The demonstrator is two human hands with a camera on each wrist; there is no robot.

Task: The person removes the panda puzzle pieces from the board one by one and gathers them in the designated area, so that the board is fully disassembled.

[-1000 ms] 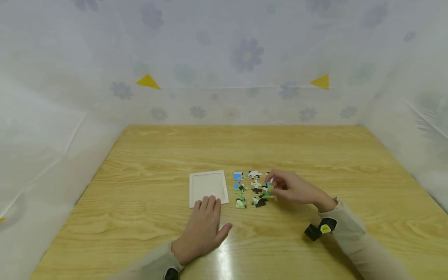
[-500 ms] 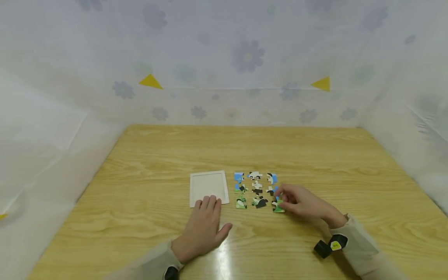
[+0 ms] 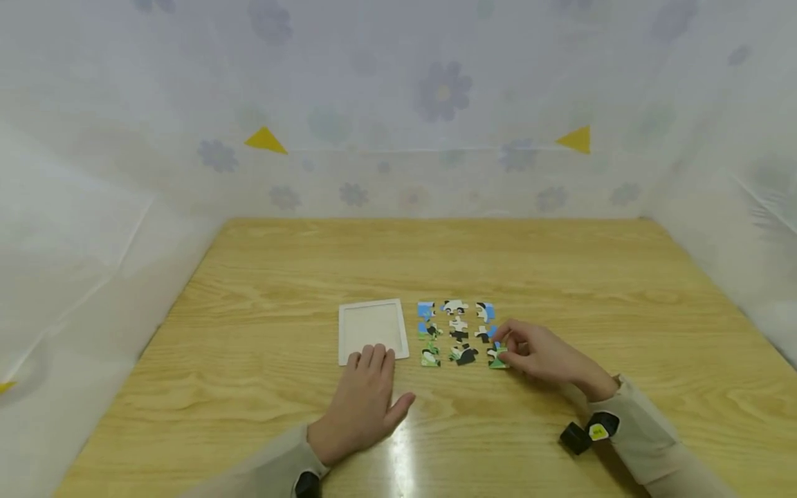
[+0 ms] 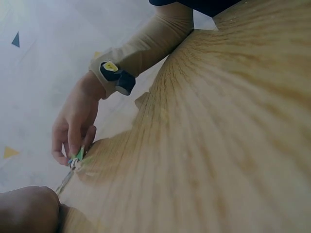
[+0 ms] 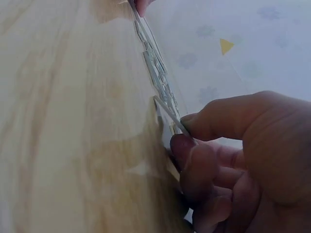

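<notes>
Wooden tabletop (image 3: 560, 277) fills the head view. A white tray (image 3: 371, 329) lies near the middle. Just to its right sit the puzzle pieces (image 3: 457, 330) in rows, a little apart from each other. The left hand (image 3: 364, 404) lies flat on the tabletop with its fingers straight, and the tips touch the near edge of the tray. The right hand (image 3: 538, 356) pinches a green piece (image 3: 497, 358) at the near right corner of the rows, low on the tabletop.

From the left wrist view, the right hand (image 4: 73, 128) reaches down and its fingers nip the green piece (image 4: 76, 156) against the wood.

From the right wrist view, the thumb and fingers (image 5: 194, 160) squeeze the thin edge of the piece (image 5: 170, 116), with the other pieces (image 5: 153, 63) lying farther off.
</notes>
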